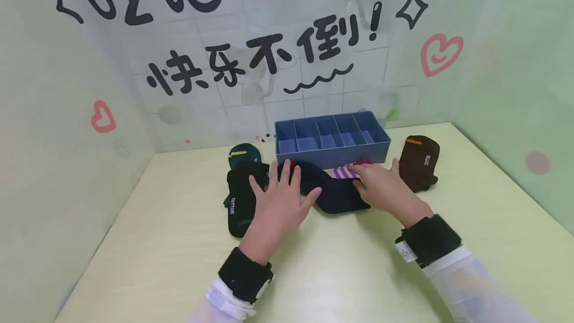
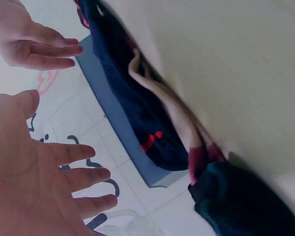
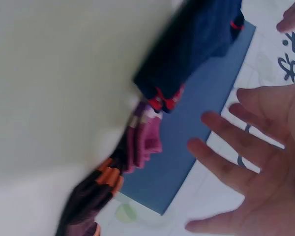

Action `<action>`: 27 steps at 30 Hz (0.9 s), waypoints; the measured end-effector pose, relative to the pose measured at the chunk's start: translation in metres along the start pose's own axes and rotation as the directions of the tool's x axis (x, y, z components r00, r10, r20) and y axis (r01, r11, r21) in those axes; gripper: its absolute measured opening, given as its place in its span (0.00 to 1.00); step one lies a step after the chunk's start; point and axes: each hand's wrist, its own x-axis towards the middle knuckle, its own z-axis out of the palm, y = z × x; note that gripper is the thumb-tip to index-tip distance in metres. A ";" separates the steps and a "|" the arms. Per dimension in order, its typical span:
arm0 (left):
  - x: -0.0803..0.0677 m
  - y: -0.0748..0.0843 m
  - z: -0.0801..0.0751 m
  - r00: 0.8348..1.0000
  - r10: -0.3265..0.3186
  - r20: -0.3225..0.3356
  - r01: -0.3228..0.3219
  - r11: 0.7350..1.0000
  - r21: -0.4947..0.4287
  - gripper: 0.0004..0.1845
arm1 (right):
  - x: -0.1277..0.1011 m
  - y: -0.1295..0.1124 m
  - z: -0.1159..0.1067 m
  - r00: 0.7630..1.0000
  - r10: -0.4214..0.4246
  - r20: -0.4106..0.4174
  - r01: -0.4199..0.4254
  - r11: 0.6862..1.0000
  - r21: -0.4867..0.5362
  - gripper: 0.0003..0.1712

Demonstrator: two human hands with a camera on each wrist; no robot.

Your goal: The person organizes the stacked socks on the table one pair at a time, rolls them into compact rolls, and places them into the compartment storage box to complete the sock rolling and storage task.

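Note:
My left hand [image 1: 280,206] is spread over the left end of a navy sock [image 1: 334,196], beside a black-looking sock [image 1: 239,203] lettered COTTON. In the left wrist view its fingers are straight and nothing is in them. Navy fabric with a small red mark [image 2: 151,141] lies past a beige and maroon sock [image 2: 169,105]. Over the navy sock's right end and a purple-striped sock [image 1: 343,172] hovers my right hand [image 1: 387,188]; the right wrist view shows its fingers extended and holding nothing. To its right lies a brown sock [image 1: 419,161] with an orange stripe.
Behind the socks stands a blue box [image 1: 332,157] with several compartments, close to the printed backdrop [image 1: 269,98]. A dark green sock [image 1: 246,153] with a yellow stripe lies at the left. The pale table [image 1: 170,223] extends around the row.

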 end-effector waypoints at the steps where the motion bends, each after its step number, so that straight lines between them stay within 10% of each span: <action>1: 0.000 0.000 -0.001 1.000 0.002 0.001 -0.002 1.000 -0.002 0.45 | 0.003 0.001 0.001 1.000 -0.004 0.026 0.004 1.000 0.004 0.26; 7: 0.003 -0.002 -0.003 1.000 0.016 0.013 -0.016 1.000 -0.002 0.44 | 0.013 0.007 0.007 0.986 -0.027 0.166 0.033 0.999 -0.029 0.36; 27: 0.001 0.003 -0.009 0.997 0.034 0.072 -0.036 0.999 0.026 0.39 | 0.010 -0.003 0.007 0.969 -0.117 0.218 0.130 0.991 -0.043 0.28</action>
